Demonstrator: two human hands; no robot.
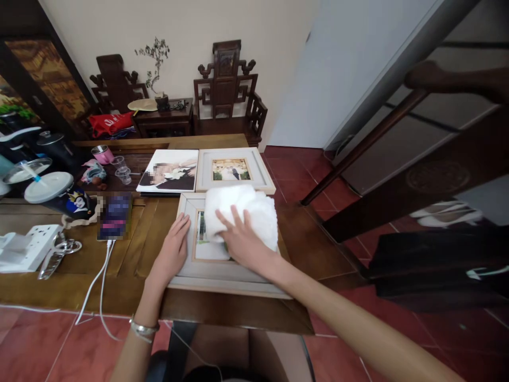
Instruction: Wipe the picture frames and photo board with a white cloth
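Observation:
A pale wooden picture frame (207,273) lies flat on the low wooden table (310,249) in front of me. My left hand (173,249) rests flat on the frame's left edge with its fingers stretched out. My right hand (240,241) lies palm down, fingers spread, on a white cloth (254,207) that covers the upper right of the frame's glass. A metal bracelet sits on my left wrist.
Behind the near frame lie a second framed photo (233,170) and an unframed print (169,171). To the left are a phone (115,216) with a white cable, a power strip (27,246), scissors (55,257), cups and lidded pots. Dark carved chairs stand by the wall.

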